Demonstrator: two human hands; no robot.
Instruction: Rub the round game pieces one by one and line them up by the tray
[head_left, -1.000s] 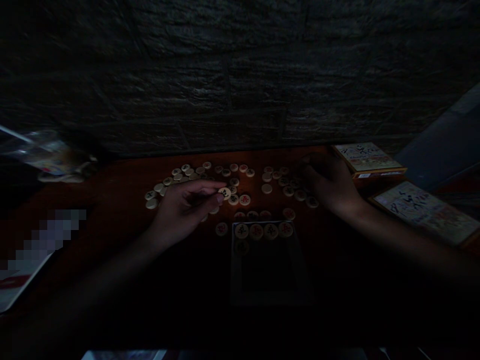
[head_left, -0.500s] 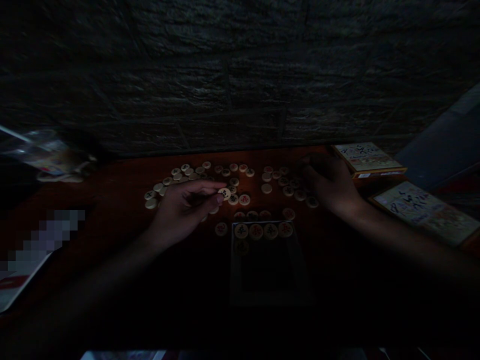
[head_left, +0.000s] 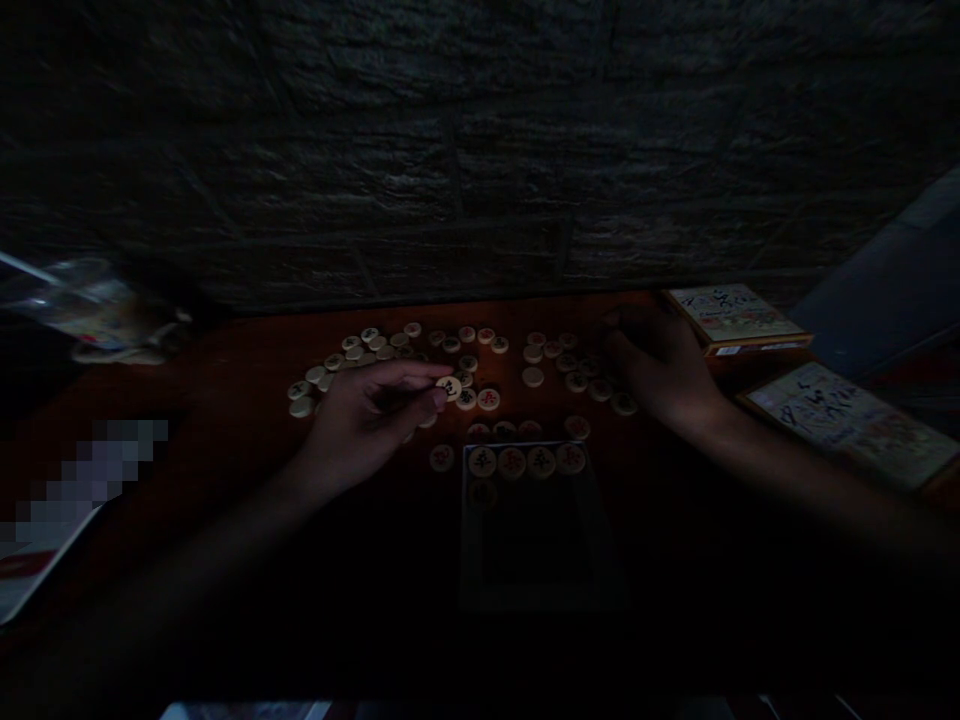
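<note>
Several round pale game pieces with red or black marks lie scattered on a dark reddish table. My left hand pinches one black-marked piece between thumb and forefinger, just above the others. My right hand rests curled over pieces at the right of the scatter; whether it holds one is hidden in the dark. A shallow clear box sits near me, with a row of red-marked pieces along its far edge.
Two printed boxes or lids lie at the right, one further back and one nearer. A crumpled clear plastic bag sits at far left, and a pale sheet lower left. A dark stone-like wall rises behind the table.
</note>
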